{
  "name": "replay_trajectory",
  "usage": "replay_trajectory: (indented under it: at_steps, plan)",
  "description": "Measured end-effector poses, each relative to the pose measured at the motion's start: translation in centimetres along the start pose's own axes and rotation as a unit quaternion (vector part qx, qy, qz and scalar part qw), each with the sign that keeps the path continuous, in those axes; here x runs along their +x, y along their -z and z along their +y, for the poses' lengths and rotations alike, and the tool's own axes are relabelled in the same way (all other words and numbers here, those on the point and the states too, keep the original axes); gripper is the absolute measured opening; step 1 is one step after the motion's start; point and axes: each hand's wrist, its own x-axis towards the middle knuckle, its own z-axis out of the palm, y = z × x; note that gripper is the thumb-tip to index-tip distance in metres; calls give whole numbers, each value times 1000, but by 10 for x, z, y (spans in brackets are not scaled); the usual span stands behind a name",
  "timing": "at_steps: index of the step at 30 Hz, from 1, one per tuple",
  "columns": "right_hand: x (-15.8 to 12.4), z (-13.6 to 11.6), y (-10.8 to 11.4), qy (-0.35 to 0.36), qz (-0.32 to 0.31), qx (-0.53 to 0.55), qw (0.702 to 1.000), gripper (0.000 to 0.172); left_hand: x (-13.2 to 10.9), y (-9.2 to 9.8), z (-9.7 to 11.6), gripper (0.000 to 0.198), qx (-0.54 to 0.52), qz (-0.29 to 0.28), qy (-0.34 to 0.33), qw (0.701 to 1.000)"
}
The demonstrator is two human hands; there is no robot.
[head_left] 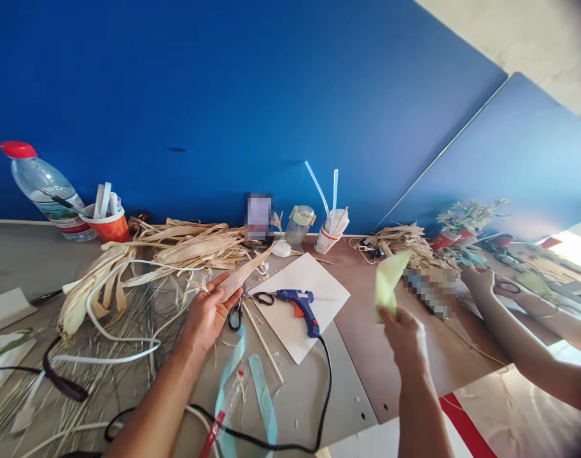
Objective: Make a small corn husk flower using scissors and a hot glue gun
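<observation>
My left hand [210,312] pinches a pale dried corn husk [247,273], whose narrow end points up and to the right. Farther right, my right hand [405,334] is closed on the lower end of a yellow-green strip [389,283], held up over the brown part of the table. Between the hands a blue glue gun [300,306] lies on a white sheet [293,340]. Black-handled scissors [235,317] sit just beside my left hand, partly covered by it. Light blue ribbon [264,397] and a thin stick [264,343] lie in front.
Piled husks [199,245] and thin wires [137,343] spread at left. A bottle [51,197], an orange cup [109,222], a jar [298,226] and a cup with glue sticks [329,235] line the blue partition [223,114]. A co-worker's arms [529,337] reach in at right. A black cord [329,388] crosses the front.
</observation>
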Motion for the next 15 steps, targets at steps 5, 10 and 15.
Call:
replay_trajectory:
  at_steps: [5, 10, 15]
  plan:
    - [-74, -101, -46, 86, -253, 158, 950, 36, -2, -2, 4, 23, -52, -20, -38, 998]
    - [-58, -193, -88, 183, -256, 62, 947, 23, -4, -1, 12, 27, -88, -58, -38, 994]
    - [-30, -250, -123, 371, -243, 33, 896, 28, -7, 2, 16, 29, -110, -106, -21, 988]
